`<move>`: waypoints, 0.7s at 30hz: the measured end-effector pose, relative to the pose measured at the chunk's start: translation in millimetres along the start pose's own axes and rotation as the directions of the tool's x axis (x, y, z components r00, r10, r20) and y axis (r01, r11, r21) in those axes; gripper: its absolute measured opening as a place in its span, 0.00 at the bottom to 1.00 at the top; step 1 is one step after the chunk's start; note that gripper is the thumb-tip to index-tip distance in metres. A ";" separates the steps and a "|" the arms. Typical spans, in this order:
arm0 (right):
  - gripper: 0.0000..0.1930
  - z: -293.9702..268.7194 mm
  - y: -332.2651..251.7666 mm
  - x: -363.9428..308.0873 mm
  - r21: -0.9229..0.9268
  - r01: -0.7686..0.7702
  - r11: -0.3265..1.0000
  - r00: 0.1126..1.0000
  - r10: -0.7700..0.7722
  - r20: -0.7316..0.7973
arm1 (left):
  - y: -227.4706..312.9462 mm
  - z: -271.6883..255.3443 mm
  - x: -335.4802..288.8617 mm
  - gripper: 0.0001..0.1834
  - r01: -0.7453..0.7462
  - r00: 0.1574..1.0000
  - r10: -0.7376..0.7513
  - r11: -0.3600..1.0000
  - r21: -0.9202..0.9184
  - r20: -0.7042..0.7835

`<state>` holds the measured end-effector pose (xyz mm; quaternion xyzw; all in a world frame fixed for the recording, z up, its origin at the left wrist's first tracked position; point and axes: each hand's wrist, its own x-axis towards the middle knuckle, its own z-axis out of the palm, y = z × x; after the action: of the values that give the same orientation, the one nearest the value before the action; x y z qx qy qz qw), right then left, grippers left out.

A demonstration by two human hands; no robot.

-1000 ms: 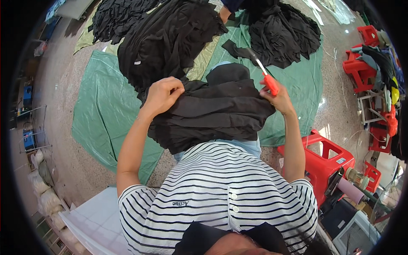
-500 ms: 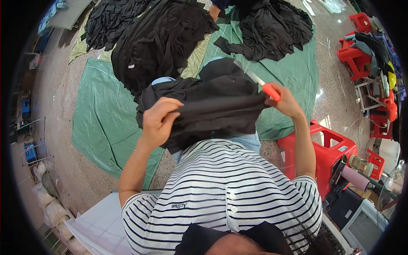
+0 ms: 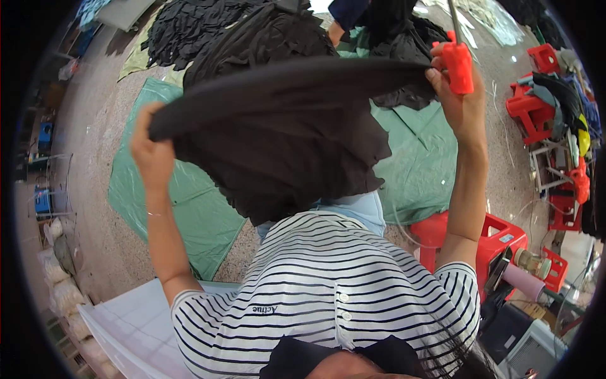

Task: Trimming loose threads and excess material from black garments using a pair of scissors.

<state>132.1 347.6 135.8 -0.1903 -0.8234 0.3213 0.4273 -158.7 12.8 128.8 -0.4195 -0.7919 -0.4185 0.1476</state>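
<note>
Between my raised hands a black cloth (image 3: 278, 132) is stretched wide, its top edge lifted and its lower part hanging over my lap. My left hand (image 3: 151, 151) is closed on the cloth's left end. At the right end, my right hand (image 3: 462, 104) pinches the cloth and also holds a red-handled knife (image 3: 459, 66), its narrow metal blade pointing away from me. The raised cloth hides part of the dark heap behind it. Motion blurs the cloth's left end.
Black fabric heaps (image 3: 189, 31) lie ahead on green sheeting (image 3: 416, 167). Another person's hand (image 3: 335, 34) shows at the far middle. A red stool (image 3: 502, 234) stands close on my right, with more red stools (image 3: 533, 110) farther off. A white surface (image 3: 136, 325) is at my lower left.
Both hands have moved up and apart, lifting and spreading the black cloth from my lap. The knife has risen with my right hand, its blade turned from pointing left to pointing away.
</note>
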 end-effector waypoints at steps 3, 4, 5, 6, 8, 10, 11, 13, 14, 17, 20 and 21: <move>0.15 0.8 -15.3 32.9 0.070 0.110 0.991 0.994 -0.108 -0.032 | 47.7 -45.4 49.1 0.20 -0.235 0.897 0.335 0.914 0.331 -0.288; 0.15 -1.6 -22.4 44.3 0.062 0.246 0.967 0.964 -0.238 -0.115 | 57.5 -58.2 62.6 0.21 -0.324 0.807 0.489 0.835 0.445 -0.331; 0.15 -15.3 -29.5 49.4 0.083 0.241 0.967 0.960 -0.225 -0.163 | 62.4 -72.8 79.3 0.21 -0.397 0.732 0.603 0.757 0.519 -0.318; 0.15 -18.7 -41.3 52.4 0.142 0.229 0.963 0.956 -0.195 -0.220 | 66.6 -92.8 88.2 0.21 -0.416 0.680 0.675 0.678 0.606 -0.288; 0.15 -28.3 -46.3 49.5 0.173 0.263 0.949 0.947 -0.219 -0.236 | 39.6 -145.7 94.8 0.18 -0.552 0.701 0.623 0.782 0.289 -0.348; 0.12 -34.6 -61.8 33.2 -0.017 0.222 0.975 0.956 -0.221 -0.194 | 45.6 -142.0 78.7 0.17 -0.549 0.711 0.581 0.811 0.203 -0.396; 0.12 -32.6 -56.3 18.1 0.069 0.205 0.976 0.969 -0.192 -0.155 | 72.8 -121.3 57.2 0.16 -0.527 0.625 0.715 0.683 0.506 -0.314; 0.10 -31.6 -22.5 -18.0 -0.072 0.125 0.990 0.990 -0.129 -0.062 | 89.1 -102.7 -8.7 0.14 -0.494 0.820 0.531 0.468 0.732 0.214; 0.10 -36.7 -8.9 -43.6 -0.254 0.017 0.967 0.999 -0.006 0.042 | 78.7 -65.4 -29.0 0.10 -0.552 0.829 0.247 0.501 0.666 0.502; 0.12 -22.5 53.9 -126.0 0.012 -0.485 0.874 0.844 0.465 0.268 | 50.5 -11.5 -121.3 0.23 -0.352 0.426 0.059 0.930 0.106 0.903; 0.14 -6.0 92.1 -200.9 -0.342 -0.637 0.691 0.658 0.718 0.226 | 27.9 4.1 -167.7 0.21 -0.004 -0.006 -0.103 0.995 0.103 0.995; 0.14 -6.2 87.0 -205.3 -0.353 -0.636 0.686 0.653 0.722 0.228 | 31.5 14.3 -161.5 0.19 0.097 -0.026 -0.081 0.992 0.084 0.996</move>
<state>256.0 291.9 -41.1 -0.4767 -0.7849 0.3843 0.0944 -34.6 -54.0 42.7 -0.5414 -0.6824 -0.0066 -0.4911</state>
